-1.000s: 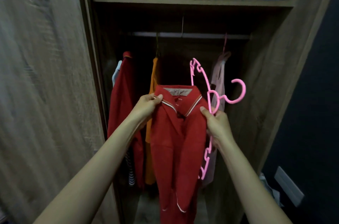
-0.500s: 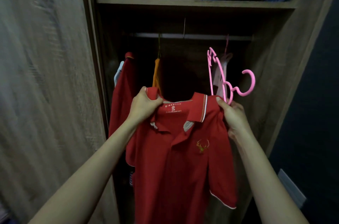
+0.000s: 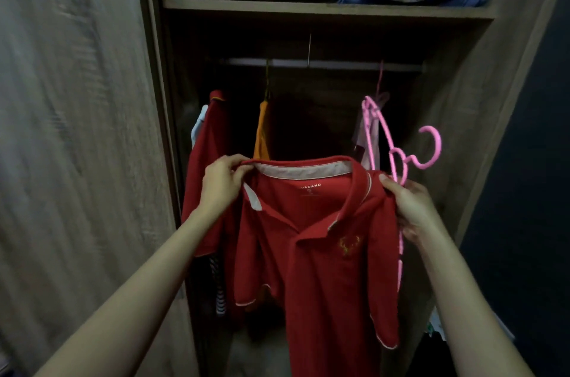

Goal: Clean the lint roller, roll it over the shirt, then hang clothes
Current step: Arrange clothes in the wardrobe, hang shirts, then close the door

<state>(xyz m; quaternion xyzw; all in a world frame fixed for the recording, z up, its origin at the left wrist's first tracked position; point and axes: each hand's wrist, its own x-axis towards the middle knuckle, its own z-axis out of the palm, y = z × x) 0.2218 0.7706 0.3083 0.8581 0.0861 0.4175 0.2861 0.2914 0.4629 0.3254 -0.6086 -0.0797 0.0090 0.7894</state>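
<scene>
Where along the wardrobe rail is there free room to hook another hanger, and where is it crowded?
Free: the rail stretch between the orange garment and the pale garment at right. Crowded: left end, around the hung red garment.

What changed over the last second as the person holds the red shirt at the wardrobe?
The hands spread apart, left hand leftward, right hand rightward, opening the red polo shirt so its front faces the camera. The pink hanger moved right with the right hand. Both hands keep their grip; hung clothes unchanged.
</scene>
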